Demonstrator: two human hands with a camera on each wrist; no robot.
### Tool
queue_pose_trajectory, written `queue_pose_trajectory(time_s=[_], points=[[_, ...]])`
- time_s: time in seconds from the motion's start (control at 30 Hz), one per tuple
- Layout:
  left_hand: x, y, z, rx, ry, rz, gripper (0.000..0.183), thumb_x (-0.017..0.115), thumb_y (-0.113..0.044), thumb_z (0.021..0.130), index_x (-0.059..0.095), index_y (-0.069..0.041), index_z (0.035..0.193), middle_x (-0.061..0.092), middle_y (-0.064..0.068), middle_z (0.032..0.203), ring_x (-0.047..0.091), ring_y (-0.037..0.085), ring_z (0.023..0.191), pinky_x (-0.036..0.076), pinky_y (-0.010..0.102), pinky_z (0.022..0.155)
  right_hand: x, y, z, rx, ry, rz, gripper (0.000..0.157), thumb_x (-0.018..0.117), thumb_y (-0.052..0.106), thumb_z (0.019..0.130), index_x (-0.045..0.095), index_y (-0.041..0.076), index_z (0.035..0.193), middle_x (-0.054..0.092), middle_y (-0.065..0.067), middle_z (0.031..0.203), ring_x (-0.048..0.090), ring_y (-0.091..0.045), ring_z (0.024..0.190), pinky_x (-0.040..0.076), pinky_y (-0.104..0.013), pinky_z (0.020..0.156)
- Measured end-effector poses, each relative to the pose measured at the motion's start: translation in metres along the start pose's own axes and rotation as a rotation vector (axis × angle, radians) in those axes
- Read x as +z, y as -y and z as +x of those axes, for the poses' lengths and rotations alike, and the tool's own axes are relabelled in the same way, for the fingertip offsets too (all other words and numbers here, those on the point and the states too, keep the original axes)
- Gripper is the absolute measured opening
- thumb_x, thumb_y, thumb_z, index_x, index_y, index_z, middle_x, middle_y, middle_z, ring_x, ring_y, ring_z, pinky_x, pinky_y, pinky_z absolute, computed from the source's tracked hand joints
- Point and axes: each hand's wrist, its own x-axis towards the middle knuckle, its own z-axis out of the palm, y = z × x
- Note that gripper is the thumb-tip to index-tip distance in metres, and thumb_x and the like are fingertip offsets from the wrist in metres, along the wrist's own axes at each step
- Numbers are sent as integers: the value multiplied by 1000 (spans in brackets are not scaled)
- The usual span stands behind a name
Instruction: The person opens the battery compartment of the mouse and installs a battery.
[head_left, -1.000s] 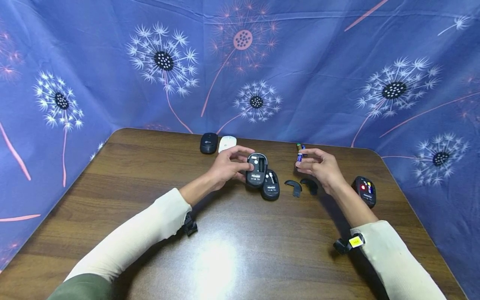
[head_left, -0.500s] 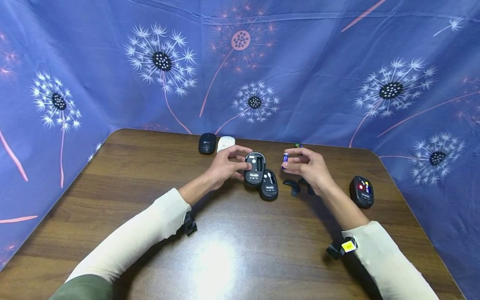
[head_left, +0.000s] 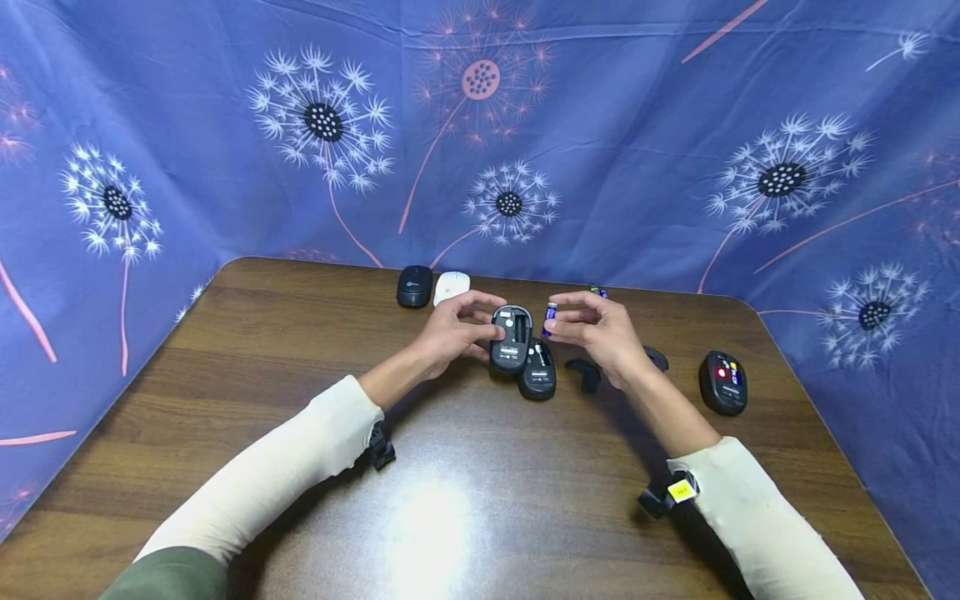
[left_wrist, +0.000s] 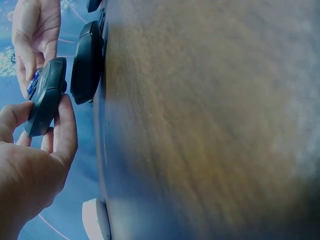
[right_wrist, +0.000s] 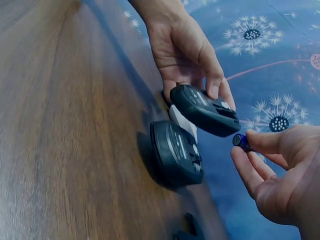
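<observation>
My left hand [head_left: 455, 335] grips a black computer mouse [head_left: 512, 357] by its side, underside up, its battery slot bare. Between thumb and fingertips my right hand [head_left: 603, 335] pinches a blue battery [head_left: 551, 317], a short way right of that mouse. In the right wrist view the battery [right_wrist: 241, 141] points end-on near the held mouse [right_wrist: 202, 110], with a gap between them. A second black mouse [head_left: 537, 379] lies upside down on the table just below, its compartment uncovered. One black battery cover [head_left: 584, 375] lies beneath my right hand.
At the back stand a black mouse [head_left: 415, 287] and a white mouse [head_left: 452, 286]. More batteries [head_left: 597, 292] lie behind my right hand. Another battery cover [head_left: 657, 358] is partly hidden by my right wrist. An upturned mouse with a red light [head_left: 723, 383] lies at the right.
My right hand has carried the blue battery leftward from beside the other batteries to near the held mouse. The left hand keeps its grip, almost still.
</observation>
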Motion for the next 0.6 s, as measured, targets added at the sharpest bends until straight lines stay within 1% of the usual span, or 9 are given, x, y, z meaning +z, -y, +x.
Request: queue_pose_trajectory(time_s=[0.13,0.23,0.37,0.47,0.6], points=[[0,-1,0,3,5,3,53,81,9,94,71,-5,144,73,13,114,73,18,89,71,33,66,6,2,2,-20,9,53,55,78,-6,102,58,-12,152,75,1,108,80,-8,94,71,-31,95],[0,-1,1,2,7,5,53,81,8,94,71,-6,144,74,14,115,74,17,88,71,32,65,9,4,2,-32,15,54,53,78,-5,101,59,-12,151,76,1,107,80,-8,94,72,-31,95],[0,0,1,-1,6,3,52,81,8,94,71,-5,144,75,15,114,74,17,86,70,32,64,12,6,2,-55,11,3,50,82,0,101,64,-7,147,78,0,108,81,-9,93,72,-34,95],[0,0,1,-3,5,-1,52,81,8,94,71,-5,144,75,14,112,74,17,85,70,31,64,14,7,3,-78,11,-51,48,83,2,101,67,-6,145,80,0,108,81,-9,90,73,-36,92],[0,1,1,-2,8,4,52,81,7,95,71,-6,144,75,13,113,74,17,85,70,32,65,19,8,4,-111,2,-101,46,85,2,99,69,-6,141,82,-3,106,80,-7,86,74,-33,85]])
